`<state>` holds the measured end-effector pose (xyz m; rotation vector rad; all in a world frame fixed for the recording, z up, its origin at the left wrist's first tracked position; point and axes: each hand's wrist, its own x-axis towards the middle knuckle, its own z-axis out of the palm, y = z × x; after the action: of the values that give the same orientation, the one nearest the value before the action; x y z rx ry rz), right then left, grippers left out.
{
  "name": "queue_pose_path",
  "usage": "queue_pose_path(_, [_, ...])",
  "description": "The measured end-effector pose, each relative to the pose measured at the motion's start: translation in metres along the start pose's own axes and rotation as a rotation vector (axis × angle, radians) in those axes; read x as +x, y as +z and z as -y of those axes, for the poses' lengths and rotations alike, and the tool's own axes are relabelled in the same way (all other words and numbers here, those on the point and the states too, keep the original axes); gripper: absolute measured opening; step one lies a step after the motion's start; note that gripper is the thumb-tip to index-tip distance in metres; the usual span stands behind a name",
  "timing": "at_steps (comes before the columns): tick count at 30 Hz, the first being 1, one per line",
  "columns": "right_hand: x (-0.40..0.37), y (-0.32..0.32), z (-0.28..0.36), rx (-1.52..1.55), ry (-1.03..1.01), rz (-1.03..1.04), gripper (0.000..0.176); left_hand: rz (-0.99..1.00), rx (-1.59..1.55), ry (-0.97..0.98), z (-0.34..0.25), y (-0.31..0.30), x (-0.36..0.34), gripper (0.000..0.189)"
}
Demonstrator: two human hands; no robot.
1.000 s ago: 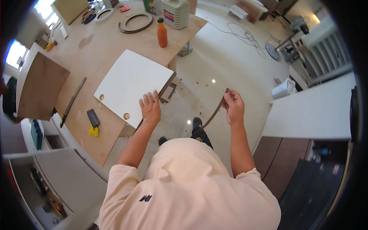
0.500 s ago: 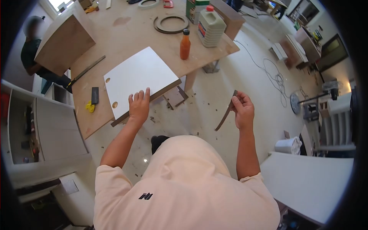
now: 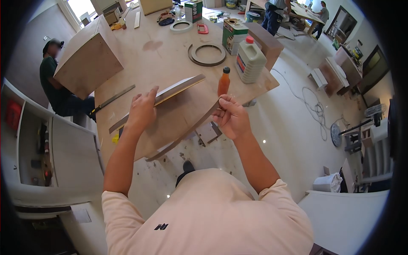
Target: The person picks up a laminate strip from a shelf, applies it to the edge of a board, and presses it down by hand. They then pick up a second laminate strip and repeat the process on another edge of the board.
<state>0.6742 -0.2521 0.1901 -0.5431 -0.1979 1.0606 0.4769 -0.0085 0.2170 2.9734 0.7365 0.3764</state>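
My left hand [image 3: 143, 111] grips the upper edge of a white panel [image 3: 180, 88], which is tilted up on the workbench with its brown edge toward me. Only a sliver of its white face shows. Between the thumb and fingers of my right hand [image 3: 233, 118] is one end of a long brown edge banding strip [image 3: 187, 134]. The strip hangs down in a curve to the left, past the bench's front edge, apart from the panel. Just behind my right hand stands an orange bottle [image 3: 223, 80] with a black cap.
On the workbench [image 3: 157, 63] are a banding coil [image 3: 208, 63], a white jug [image 3: 251, 61], a green-and-white can [image 3: 234, 35], a red clamp [image 3: 202, 28], a long flat tool [image 3: 114, 97] and a box-like cabinet [image 3: 89, 57]. A person [image 3: 53, 80] sits at left. Cable [image 3: 314, 104] lies on the floor.
The panel, flat before, has been tipped up by my left hand. My right hand has moved left toward the bench with the strip, and more of the strip's length now shows.
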Motion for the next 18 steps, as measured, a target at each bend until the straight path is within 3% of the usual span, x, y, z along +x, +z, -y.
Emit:
queue_pose_path(5, [0.032,0.009,-0.017,-0.027,0.008,-0.026,0.01,0.018,-0.075,0.077,0.031,-0.028,0.033,0.072])
queue_pose_path(12, [0.066,0.012,-0.016,-0.043,-0.088,-0.023,0.018,0.041,-0.069,-0.04,0.065,-0.056,0.089,0.075])
queue_pose_path(18, [0.094,-0.002,0.009,-0.018,-0.048,0.058,0.022,0.032,0.016,-0.093,0.104,-0.055,0.144,0.08])
